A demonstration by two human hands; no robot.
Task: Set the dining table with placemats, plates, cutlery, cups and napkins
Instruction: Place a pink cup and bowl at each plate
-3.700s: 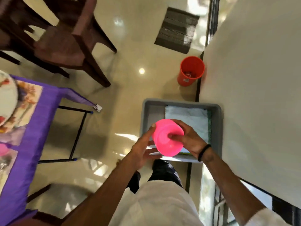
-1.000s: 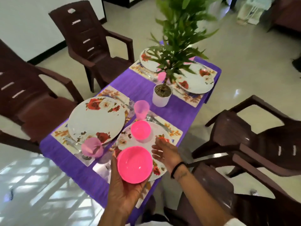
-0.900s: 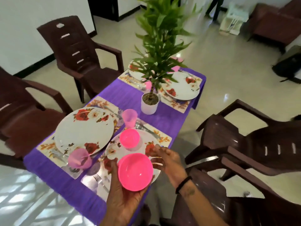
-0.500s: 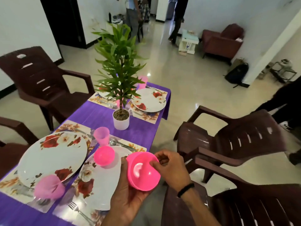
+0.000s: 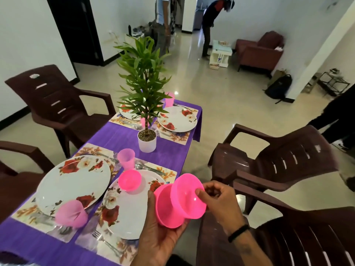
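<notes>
Two pink bowls, partly nested, sit between the hands just past the counter's near right edge. The left hand cups the lower bowl from beneath; the right hand pinches the upper bowl's rim.

Bright, even daylight fills the room, and the glossy floor carries pale glare patches, strongest near the far end of the desk. Shadows under the chairs stay soft and short. The wide lens bows the walls and the doorway at the frame edges, while the near pink cup smears with motion blur and distant figures are soft.
</notes>
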